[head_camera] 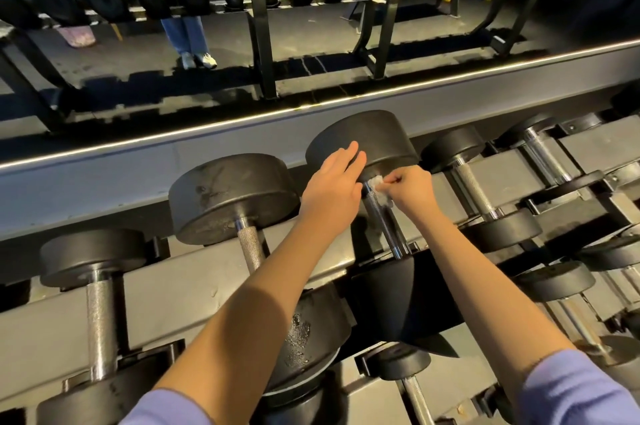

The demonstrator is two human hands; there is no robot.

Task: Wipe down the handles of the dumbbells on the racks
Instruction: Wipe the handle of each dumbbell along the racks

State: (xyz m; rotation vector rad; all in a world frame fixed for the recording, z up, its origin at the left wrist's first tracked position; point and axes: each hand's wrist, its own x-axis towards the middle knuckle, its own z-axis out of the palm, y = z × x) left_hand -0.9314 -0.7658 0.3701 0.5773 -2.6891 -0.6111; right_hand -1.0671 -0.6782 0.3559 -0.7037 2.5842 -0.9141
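Observation:
A large black dumbbell lies on the top tier of the rack, its knurled steel handle running toward me. My right hand pinches a small white wipe against the top of that handle, just under the far head. My left hand rests with straight fingers on the side of that far head. The near head of this dumbbell sits between my forearms.
More dumbbells line the rack: two on the left, smaller ones on the right. A grey rail runs behind them. A mirror above reflects further racks and a person's legs.

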